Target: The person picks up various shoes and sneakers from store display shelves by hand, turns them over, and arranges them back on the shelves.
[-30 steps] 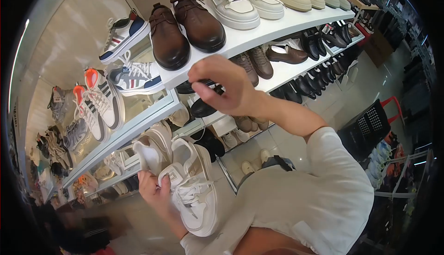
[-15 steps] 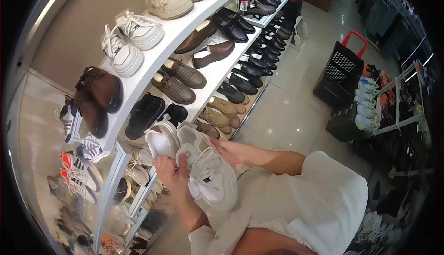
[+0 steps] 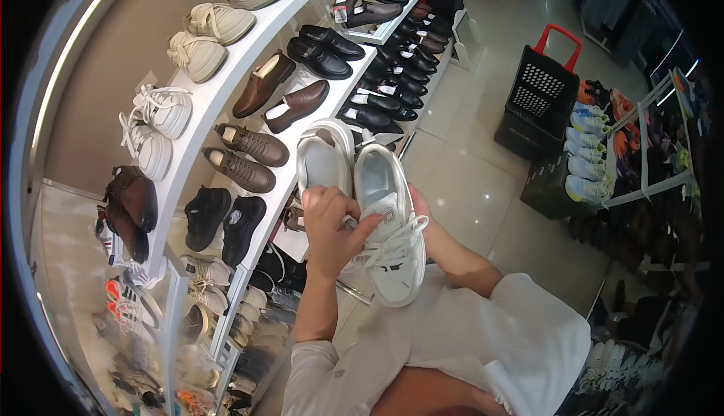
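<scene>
The left hand (image 3: 329, 224) is clamped on a pair of white shoes, its fingers over the second shoe (image 3: 323, 163) and its thumb resting on the tongue of the laced shoe (image 3: 396, 276). The right hand (image 3: 419, 203) lies against the outer side of the laced shoe; most of its fingers are hidden behind the upper, so I cannot tell how tightly it grips. The hands are apart, with the laced shoe between them.

Orientation of the pair: the shoes are side by side in front of the person's torso, above floor level. The long axis of the laced shoe runs lengthwise away from the body, toe toward the shirt (image 3: 483, 333), heel outward, collar facing up. The right hand is the nearer one to its outer flank; the left hand is nearer to its tongue and bridges to the second shoe. The front of the second shoe is covered by the left hand.

Beyond the heels and to the left stands the shelving. Its middle shelf (image 3: 299, 127) carries brown lace-up shoes (image 3: 258, 146) and black shoes (image 3: 244, 231); the upper shelf (image 3: 241, 46) carries white and beige sneakers. To the right, across the tiled floor (image 3: 467, 167), a black basket (image 3: 539, 103) with a red handle stands near a row of pale sneakers (image 3: 587, 167), well apart from both hands.
</scene>
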Demonstrator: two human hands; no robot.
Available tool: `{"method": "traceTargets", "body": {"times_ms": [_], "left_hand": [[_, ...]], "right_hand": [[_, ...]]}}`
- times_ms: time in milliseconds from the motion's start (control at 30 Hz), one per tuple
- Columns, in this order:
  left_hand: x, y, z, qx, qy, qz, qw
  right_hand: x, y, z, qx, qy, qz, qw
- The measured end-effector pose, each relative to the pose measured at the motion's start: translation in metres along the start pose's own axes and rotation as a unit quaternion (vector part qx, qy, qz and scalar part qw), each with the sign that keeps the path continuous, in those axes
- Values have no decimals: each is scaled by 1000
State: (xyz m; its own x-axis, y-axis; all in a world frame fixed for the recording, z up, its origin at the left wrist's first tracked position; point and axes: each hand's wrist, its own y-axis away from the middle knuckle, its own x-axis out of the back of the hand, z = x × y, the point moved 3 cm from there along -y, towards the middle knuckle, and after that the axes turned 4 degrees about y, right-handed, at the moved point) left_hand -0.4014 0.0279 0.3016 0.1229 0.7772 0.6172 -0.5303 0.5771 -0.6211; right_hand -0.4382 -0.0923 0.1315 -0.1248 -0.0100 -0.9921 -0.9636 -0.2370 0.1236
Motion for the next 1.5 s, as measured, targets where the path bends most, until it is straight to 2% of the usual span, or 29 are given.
{"method": "traceTargets", "body": {"times_ms": [133,200,267,333,367,400,433,500,533,600,633,667,733,800,833,867,933,1000,1067,1100,1133,1200,1233,1267,1333,1467,1500], "left_hand": [[-33,-21,16,5,33,-15,999],[-40,-31,31,-58,-11,-13,998],[-36,-25,34,-62,-14,-24,998],[-25,-22,31,15,-131,107,985],[-25,-21,22,18,-134,105,985],[-29,-15,-7,180,133,121,967],[-42,-6,-30,327,387,128,853],[-90,-11,-36,300,269,12,915],[-93,-23,-24,324,239,-32,915],[-112,-16,-31,240,265,-23,934],[-109,-10,-44,246,270,-23,931],[-102,-4,-63,275,400,-45,873],[-94,-5,-63,308,522,-65,793],[-95,-17,-58,316,481,-51,816],[-110,-7,-81,313,544,-56,776],[-119,6,-99,317,549,-55,772],[-139,12,-130,425,614,-70,661],[-150,5,-145,406,638,-94,647],[-160,-11,-144,439,690,-24,575],[-165,-13,-150,418,744,-17,520],[-169,-15,-159,419,746,-19,518],[-175,-28,-166,358,867,21,346],[-175,-37,-171,424,781,94,449],[-176,-42,-180,426,782,89,446],[-176,-39,-195,501,749,67,428],[-172,-59,-202,481,743,91,458],[-172,-62,-208,486,742,86,454]], "right_hand": [[14,18,-38,57,31,-44,997],[13,26,-53,80,49,-67,993],[4,36,-63,86,13,-51,995],[4,40,-75,94,3,-42,995],[7,42,-82,97,3,-37,995],[9,43,-87,98,5,-36,995],[13,43,-93,100,10,-33,994],[19,44,-105,101,24,-28,994],[21,44,-113,98,30,-28,994],[25,46,-128,101,47,-22,994],[29,48,-133,101,53,-16,993],[32,49,-138,99,58,-11,993],[39,54,-142,93,65,1,994],[45,54,-150,86,76,8,993],[47,54,-155,82,83,14,993],[49,52,-159,77,88,20,993],[44,43,-171,72,101,23,992],[31,32,-181,66,115,32,991],[4,18,-187,89,134,63,985],[-1,12,-188,97,127,62,985],[-5,6,-188,105,118,61,986],[-14,-6,-187,110,110,81,985],[-19,-12,-189,115,112,80,984],[-21,-19,-193,121,114,80,983],[-8,-27,-200,123,90,91,984],[3,-39,-203,123,77,125,981],[7,-41,-205,123,121,185,967]]}}
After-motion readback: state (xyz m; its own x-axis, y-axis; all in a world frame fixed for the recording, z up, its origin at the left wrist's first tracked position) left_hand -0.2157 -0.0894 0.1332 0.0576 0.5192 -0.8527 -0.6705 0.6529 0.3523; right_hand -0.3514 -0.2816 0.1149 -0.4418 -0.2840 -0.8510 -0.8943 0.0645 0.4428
